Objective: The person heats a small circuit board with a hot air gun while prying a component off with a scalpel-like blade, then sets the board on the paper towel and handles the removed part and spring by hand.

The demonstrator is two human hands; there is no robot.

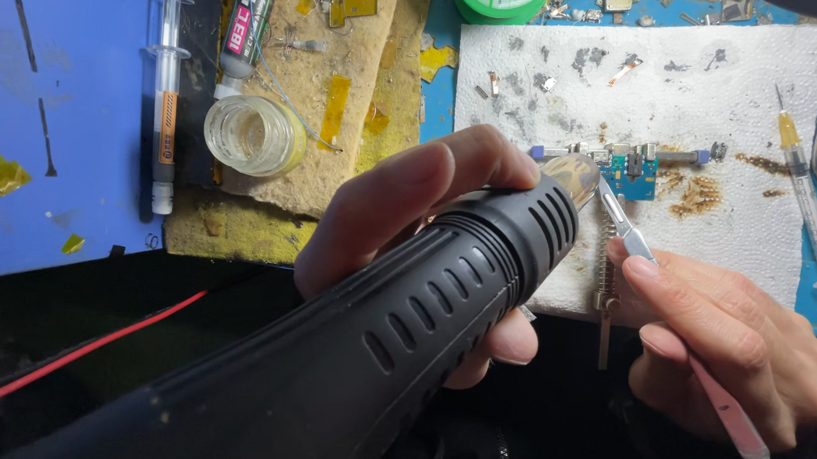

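Hot-air gun [359, 355], left hand [407, 211] gripping it, points up-right at circuit board [630, 176]; right hand [727, 342] grips tweezers [628, 230].

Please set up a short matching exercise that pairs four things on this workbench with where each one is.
Things:
1. hot air gun
2. tweezers
3. glass jar
4. small circuit board

Places:
A. on the white paper towel
B. in the right hand
C. in the left hand
D. on the worn tan pad

Pairs: 1-C, 2-B, 3-D, 4-A
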